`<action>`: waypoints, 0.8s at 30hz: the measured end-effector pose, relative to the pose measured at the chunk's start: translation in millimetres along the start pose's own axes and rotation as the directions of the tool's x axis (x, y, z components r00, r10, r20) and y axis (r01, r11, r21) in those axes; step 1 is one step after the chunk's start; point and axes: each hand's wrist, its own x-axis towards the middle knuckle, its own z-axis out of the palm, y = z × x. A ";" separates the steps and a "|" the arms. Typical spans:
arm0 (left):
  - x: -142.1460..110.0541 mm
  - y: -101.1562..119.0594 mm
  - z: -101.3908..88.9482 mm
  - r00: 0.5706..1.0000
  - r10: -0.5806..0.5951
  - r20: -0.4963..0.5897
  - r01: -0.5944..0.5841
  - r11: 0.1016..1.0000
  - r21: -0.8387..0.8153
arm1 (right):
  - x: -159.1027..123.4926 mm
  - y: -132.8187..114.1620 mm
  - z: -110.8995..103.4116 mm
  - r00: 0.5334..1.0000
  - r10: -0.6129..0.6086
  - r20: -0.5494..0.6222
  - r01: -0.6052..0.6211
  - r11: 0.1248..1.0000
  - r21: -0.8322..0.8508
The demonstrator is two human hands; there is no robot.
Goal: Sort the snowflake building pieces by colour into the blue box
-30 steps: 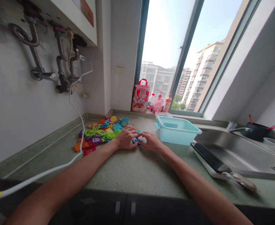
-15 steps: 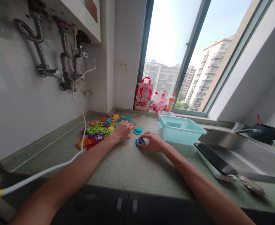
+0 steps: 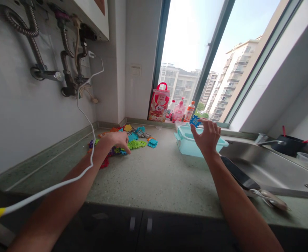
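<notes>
My right hand (image 3: 207,135) is raised over the light blue plastic box (image 3: 186,145) and pinches a small blue toothed block (image 3: 195,121) at its fingertips. My left hand (image 3: 115,140) lies over the pile of coloured plastic blocks (image 3: 133,138) at the back left of the counter, fingers bent down onto the pieces near a blue one (image 3: 122,151). Whether it grips a piece I cannot make out.
A steel sink (image 3: 264,168) lies to the right with a black phone (image 3: 235,172) on its near rim. A white cable (image 3: 87,115) hangs across the left. A red bag (image 3: 158,106) and bottles (image 3: 179,112) stand on the window sill. Pipes run along the left wall.
My right hand lifted the blue block from the counter up and right, over the light blue box. My left hand slid left and nearer across the pile.
</notes>
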 end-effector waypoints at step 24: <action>-0.2 -9.5 -3.9 0.846 0.056 -0.531 -0.024 0.998 0.066 | -33.9 -65.7 26.0 0.915 -0.366 0.167 0.295 0.892 0.342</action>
